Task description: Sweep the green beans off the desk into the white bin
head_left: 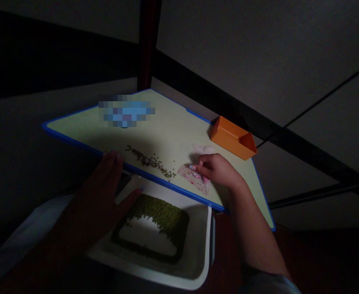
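Observation:
My left hand (106,196) is dim, its fingers stretched to the blue rim of a pale board (179,126) and its thumb reaching over a white basin (204,257). Nothing shows in it. Small green beans (164,214), like mung beans, lie in the basin around a bare patch. My right hand (214,169) has its fingers closed on a thin, pink-patterned piece (194,181) lying on the board; whether it is cloth or a plastic bag I cannot tell. Between the hands, a strip of loose dark beans (149,160) lies along the near edge.
An orange open box (234,139) stands at the board's far right edge. A blurred-out blue item (127,112) lies at the far left. Behind the board are dark panelled walls (259,53) and a dark red post (147,45). The lighting is low.

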Demonstrator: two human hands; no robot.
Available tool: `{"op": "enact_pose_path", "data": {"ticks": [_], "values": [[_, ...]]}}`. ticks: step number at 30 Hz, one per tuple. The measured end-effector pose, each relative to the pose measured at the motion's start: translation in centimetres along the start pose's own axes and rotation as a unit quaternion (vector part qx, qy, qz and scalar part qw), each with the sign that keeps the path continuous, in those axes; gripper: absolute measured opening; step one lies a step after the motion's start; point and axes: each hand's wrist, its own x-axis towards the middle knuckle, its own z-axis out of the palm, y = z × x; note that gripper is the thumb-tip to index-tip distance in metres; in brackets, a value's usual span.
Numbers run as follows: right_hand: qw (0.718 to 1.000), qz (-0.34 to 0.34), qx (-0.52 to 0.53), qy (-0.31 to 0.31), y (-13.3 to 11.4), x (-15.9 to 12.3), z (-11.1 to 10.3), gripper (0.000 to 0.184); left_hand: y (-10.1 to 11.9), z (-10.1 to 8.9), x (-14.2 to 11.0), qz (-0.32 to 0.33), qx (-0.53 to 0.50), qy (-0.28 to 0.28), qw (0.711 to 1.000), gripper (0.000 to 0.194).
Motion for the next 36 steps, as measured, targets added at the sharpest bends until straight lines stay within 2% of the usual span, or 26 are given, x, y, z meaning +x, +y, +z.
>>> {"op": "enact_pose_path", "data": {"ticks": [7,12,15,17,21,23,26,30,36], "values": [[0.994,0.041,-0.086,0.048,-0.1,0.1,-0.3,0.032,0.1,0.0,0.0,0.000,-0.006,0.005,1.000,0.088],[0.976,0.089,-0.155,0.127,-0.1,0.3,-0.4,0.030,0.0,0.1,0.0,0.004,-0.008,0.006,1.000,0.087],[0.968,0.108,-0.139,0.181,0.0,0.3,-0.5,0.029,-0.1,0.1,0.0,0.003,-0.006,0.004,1.000,0.087],[0.971,0.103,-0.094,0.196,0.1,0.3,-0.5,0.031,0.0,0.1,0.0,0.001,-0.006,0.003,1.000,0.087],[0.982,0.060,0.080,0.158,-0.1,0.2,0.0,0.034,0.0,0.2,0.2,0.001,-0.005,0.004,1.000,0.087],[0.982,0.025,0.155,0.103,-0.4,0.1,0.5,0.034,0.0,0.2,0.2,0.002,-0.003,0.007,1.000,0.088],[0.977,-0.026,0.209,0.017,-1.0,0.2,1.3,0.036,0.1,0.1,0.1,0.008,-0.004,0.012,1.000,0.087],[0.979,-0.043,0.195,-0.042,-1.7,0.6,2.0,0.036,0.2,0.0,0.0,-0.001,-0.011,0.013,1.000,0.087],[0.993,-0.050,0.110,0.005,-1.5,1.0,2.2,0.034,0.1,0.2,0.0,0.001,-0.019,0.015,1.000,0.087]]}}
